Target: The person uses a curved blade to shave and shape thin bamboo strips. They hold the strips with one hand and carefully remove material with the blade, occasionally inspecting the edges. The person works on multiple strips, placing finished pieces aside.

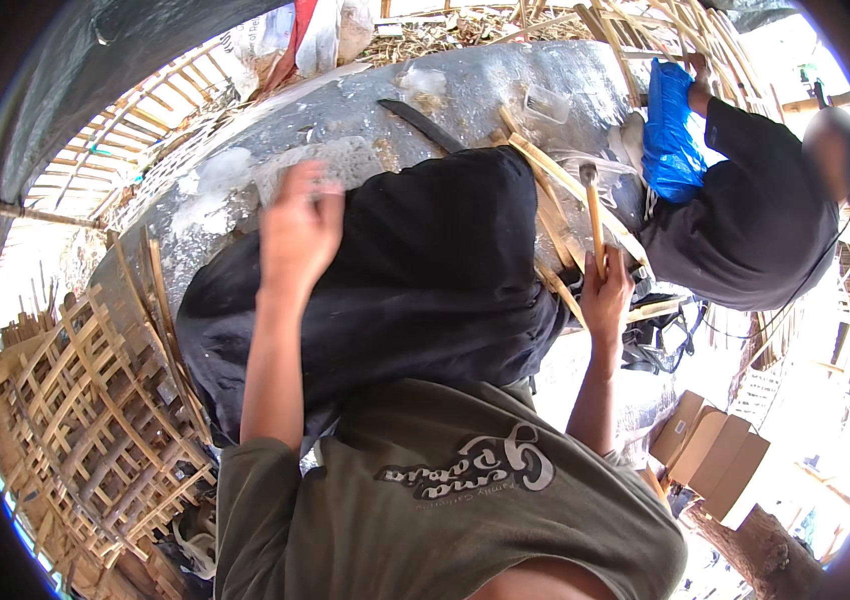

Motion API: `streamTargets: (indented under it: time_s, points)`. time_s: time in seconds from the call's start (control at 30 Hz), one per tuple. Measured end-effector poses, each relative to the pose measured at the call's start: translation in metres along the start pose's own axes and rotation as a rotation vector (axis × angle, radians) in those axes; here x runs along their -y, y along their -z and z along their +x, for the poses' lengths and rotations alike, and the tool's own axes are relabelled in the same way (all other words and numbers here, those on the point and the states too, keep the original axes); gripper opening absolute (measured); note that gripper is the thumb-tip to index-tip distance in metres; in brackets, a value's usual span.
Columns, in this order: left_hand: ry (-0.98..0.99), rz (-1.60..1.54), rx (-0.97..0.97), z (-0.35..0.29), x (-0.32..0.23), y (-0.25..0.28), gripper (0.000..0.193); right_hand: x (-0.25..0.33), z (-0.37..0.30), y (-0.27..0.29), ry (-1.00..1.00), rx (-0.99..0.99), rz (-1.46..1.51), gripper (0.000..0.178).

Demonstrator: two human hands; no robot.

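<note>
My right hand (606, 297) is closed around the lower end of a hammer's wooden handle (596, 215). The small, dark hammer head (588, 172) points away from me, over pale bamboo strips (553, 205) beside my right knee. My left hand (302, 235) is raised near my other knee, just in front of a pale grey, rough-surfaced slab (350, 158). Motion smears its fingers, so I cannot see whether they hold anything. Black cloth covers my legs (395, 260) between the two hands.
A dark, flat blade (421, 126) lies on the grey sheet (485, 75) beyond my legs, with a clear plastic tub (547, 104) farther right. Another person (745, 220) sits at right by a blue plastic bag (673, 135). A bamboo lattice (105, 400) stands left; a cardboard box (710, 455) lies right.
</note>
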State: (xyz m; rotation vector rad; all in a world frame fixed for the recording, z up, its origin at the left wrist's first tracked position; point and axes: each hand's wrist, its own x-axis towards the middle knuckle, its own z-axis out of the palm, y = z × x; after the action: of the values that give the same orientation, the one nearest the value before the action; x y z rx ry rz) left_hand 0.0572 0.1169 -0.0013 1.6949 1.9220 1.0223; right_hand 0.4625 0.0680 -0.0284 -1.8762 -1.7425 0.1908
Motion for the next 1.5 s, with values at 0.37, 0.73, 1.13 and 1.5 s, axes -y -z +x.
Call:
streamTargets:
  time_s: [0.37, 0.73, 1.13, 1.5]
  points:
    - [-0.252, 0.218, 0.226, 0.028, -0.051, -0.124, 0.031, -0.103, -0.028, -0.016, -0.17, -0.15, -0.019, 0.016]
    - [-0.239, 0.004, 0.169, 0.003, 0.008, -0.113, 0.014, -0.163, 0.009, -0.088, -0.14, 0.133, -0.175, 0.024]
    - [-0.066, -0.199, 0.082, -0.008, 0.047, -0.134, 0.019, -0.17, -0.008, -0.108, 0.06, 0.233, -0.315, 0.052]
    - [-0.056, -0.204, 0.083, -0.003, 0.053, -0.148, 0.02, -0.171, -0.002, -0.086, 0.046, 0.09, -0.015, 0.029]
